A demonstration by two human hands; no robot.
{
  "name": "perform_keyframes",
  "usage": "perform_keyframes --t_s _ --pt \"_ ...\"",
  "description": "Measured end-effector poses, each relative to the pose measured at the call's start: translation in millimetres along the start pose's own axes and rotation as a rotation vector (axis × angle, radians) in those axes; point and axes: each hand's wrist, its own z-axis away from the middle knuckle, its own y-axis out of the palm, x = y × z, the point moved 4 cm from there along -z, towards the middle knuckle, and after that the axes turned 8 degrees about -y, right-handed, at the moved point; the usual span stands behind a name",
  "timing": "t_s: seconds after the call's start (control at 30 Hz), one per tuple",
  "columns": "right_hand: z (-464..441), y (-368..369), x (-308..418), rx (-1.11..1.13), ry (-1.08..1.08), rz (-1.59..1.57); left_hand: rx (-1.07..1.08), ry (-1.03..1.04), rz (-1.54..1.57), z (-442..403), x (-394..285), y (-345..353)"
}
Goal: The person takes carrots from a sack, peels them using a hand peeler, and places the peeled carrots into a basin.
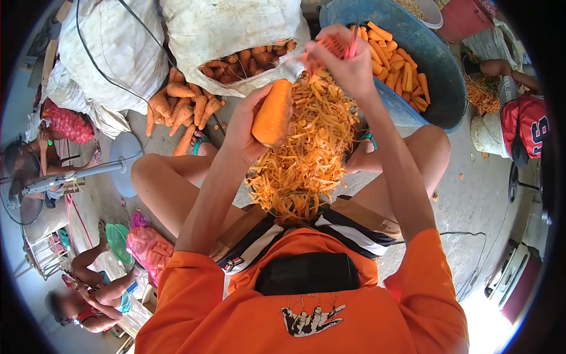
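A thick carrot (pixel 273 115), its visible side smooth and bright orange, is held tilted in my left hand (pixel 247 118). My right hand (pixel 348 68) is closed around a red-handled peeler (pixel 333 47), raised beyond the carrot and apart from it. The tool's working end is blurred by motion. Below both hands, between my legs, rises a heap of orange peelings (pixel 312 147); whatever lies under it is hidden. To the right of my right hand, a blue tub (pixel 451 97) contains many peeled carrots (pixel 392 59).
An open white sack (pixel 236 29) of unpeeled carrots lies ahead, with loose carrots (pixel 183 103) spilled beside it. A fan (pixel 76 177) stands at left, near pink bags (pixel 150 245). Other people (pixel 97 295) sit at left and right. A cable (pixel 471 233) crosses the floor.
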Motion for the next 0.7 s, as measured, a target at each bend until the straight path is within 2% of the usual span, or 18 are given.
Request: perform_keyframes --t_s 0.03,0.07,0.1,0.13,0.2,0.23,0.27,0.3,0.33,0.37,0.43,0.5,0.57,0.63,0.7 --pt "5.9 10.8 9.3 0.008 0.012 -0.219 -0.003 0.007 -0.001 -0.9 -2.4 -1.3" --pt "13.7 18.7 21.6 0.013 0.011 -0.226 0.092 0.002 0.027 -2.6 -4.1 -0.6" --pt "22.0 31.8 42.9 0.216 -0.225 0.112 0.191 -0.003 0.051 -2.6 -7.4 5.3" --pt "28.6 43.7 53.6 0.412 -0.459 0.455 0.19 0.002 0.047 -3.0 -6.8 7.9" --pt "24.7 37.4 31.2 0.388 -0.417 0.437 0.01 0.093 0.07 0.2 1.5 4.3" --pt "18.7 33.8 21.4 0.307 -0.372 0.373 0.181 0.061 0.1 -4.5 0.3 2.8" --pt "15.7 29.1 14.5 0.234 -0.335 0.31 0.182 0.06 0.102 -11.5 -2.8 -3.2" --pt "16.3 29.3 5.1 0.258 -0.006 0.213 0.12 0.063 0.087 -16.5 -6.2 -7.9" --pt "17.1 31.0 8.4 0.264 -0.009 0.21 0.057 0.067 0.069 -18.8 -9.5 -13.1" --pt "16.3 33.7 15.2 0.273 -0.123 0.257 0.132 0.045 0.067 -18.9 -13.3 -15.2" --pt "16.2 43.5 23.5 0.24 -0.413 0.305 0.07 0.068 0.024 -16.2 -19.6 -18.6" --pt "17.9 42.0 26.8 0.276 -0.407 0.337 -0.019 0.078 -0.018 -10.1 -16.7 -13.4" --pt "19.2 37.3 17.4 0.323 -0.405 0.37 0.043 0.031 0.014 -13.0 -13.2 -10.6" --pt "12.5 11.0 -27.0 0.128 -0.097 0.144 0.109 -0.013 0.046 -11.7 -13.1 -8.5" --pt "-3.7 -17.3 -27.3 0.09 -0.048 0.228 0.087 -0.095 0.014 -5.6 -11.5 -9.4"
